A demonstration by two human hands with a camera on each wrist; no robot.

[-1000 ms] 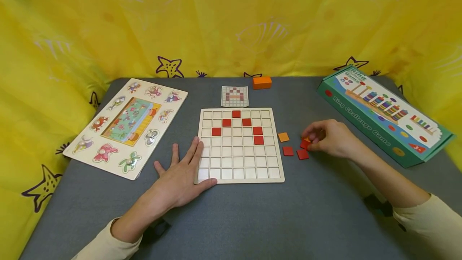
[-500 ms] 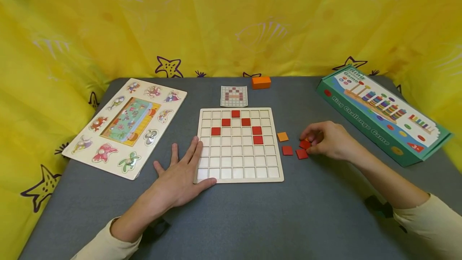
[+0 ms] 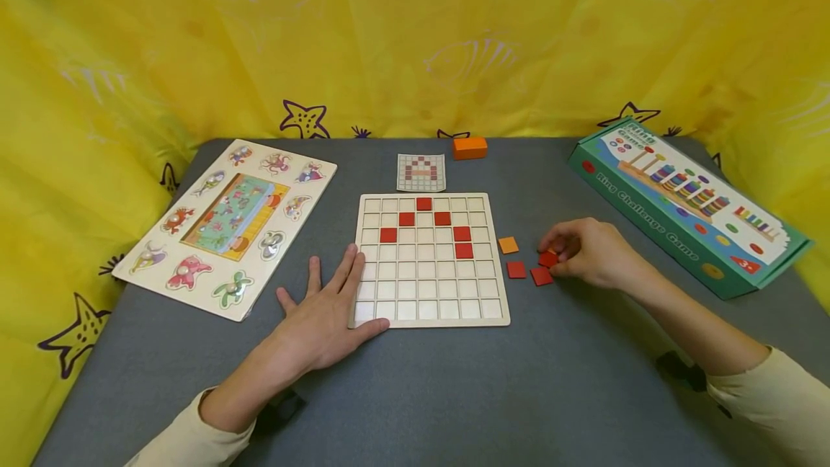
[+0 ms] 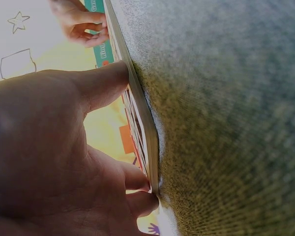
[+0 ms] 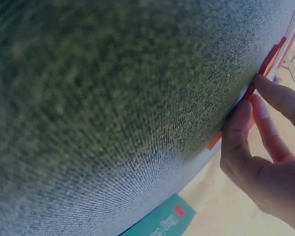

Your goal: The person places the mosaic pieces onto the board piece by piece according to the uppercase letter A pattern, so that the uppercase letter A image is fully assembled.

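My left hand (image 3: 318, 330) lies spread at the left edge of a wooden grid board (image 3: 431, 287). Its fingers are straight and touch the left side, and the thumb lies at the bottom-left corner; the left wrist view shows thumb (image 4: 105, 83) and fingertips against the rim. Several red tiles (image 3: 424, 204) sit in the board's cells in a peaked shape. Right of the board, my right hand (image 3: 593, 254) has curled fingers and pinches a red tile (image 3: 547, 259) at the table. Beside it lie two red tiles (image 3: 516, 270) and an orange tile (image 3: 509, 245); other pieces are partly hidden under the fingers.
A pattern card (image 3: 421, 173) lies behind the board, with an orange block (image 3: 470, 148) at its right. A sea-animal peg puzzle (image 3: 256, 164) is at the left. A green game box (image 3: 674, 225) is at the right. A yellow curtain (image 3: 402, 42) surrounds the grey table (image 3: 441, 395).
The right hand's fingers have shifted slightly over the tiles, and less orange shows between them. The left hand and the board stay in place.
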